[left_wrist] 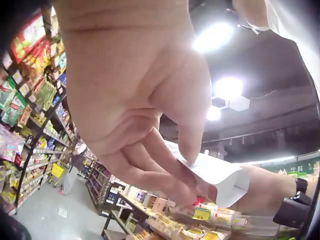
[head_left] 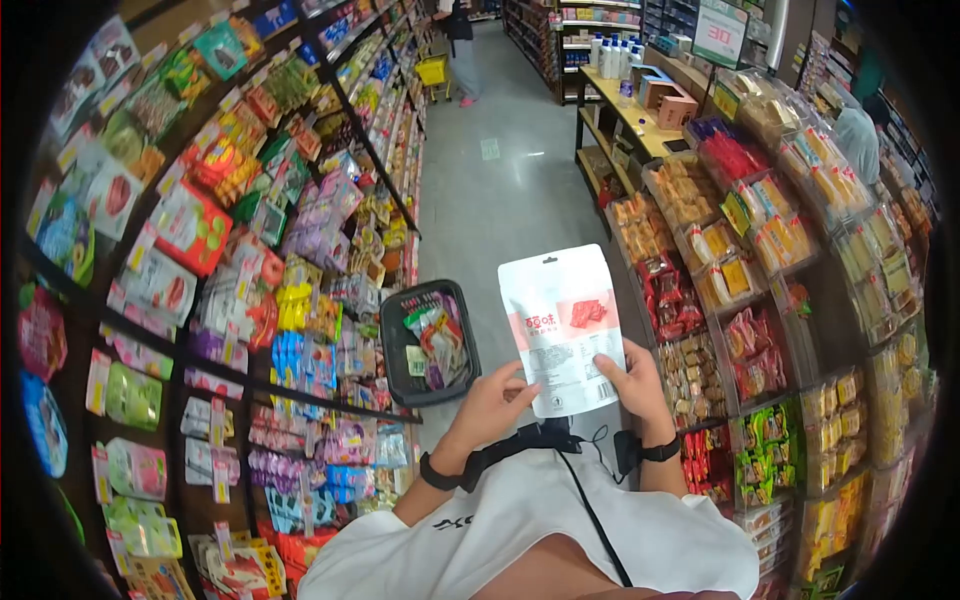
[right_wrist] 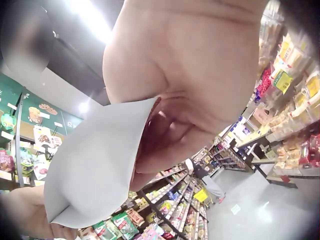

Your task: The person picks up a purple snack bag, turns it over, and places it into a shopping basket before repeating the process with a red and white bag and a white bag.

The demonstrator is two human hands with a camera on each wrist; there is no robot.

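Note:
A white and pink snack pouch (head_left: 560, 335) stands upright before the chest in the head view, with red printing, small text and a barcode facing the wearer. My left hand (head_left: 494, 407) pinches its lower left edge, thumb in front and fingers curled behind. On the opposite side my right hand (head_left: 638, 383) grips the lower right edge, its thumb lying over the print. The left wrist view catches the pouch (left_wrist: 220, 177) at the left thumb (left_wrist: 191, 142). Seen from the right wrist, the pale pouch (right_wrist: 95, 160) hides part of the right hand's grip.
A black basket (head_left: 398, 365) holding several packets is at the left, beside shelves of bagged snacks (head_left: 195, 225). Bins of packaged food (head_left: 760, 360) line the right. Up the aisle floor (head_left: 510, 180) a person (head_left: 463, 50) stands near a yellow basket (head_left: 433, 72).

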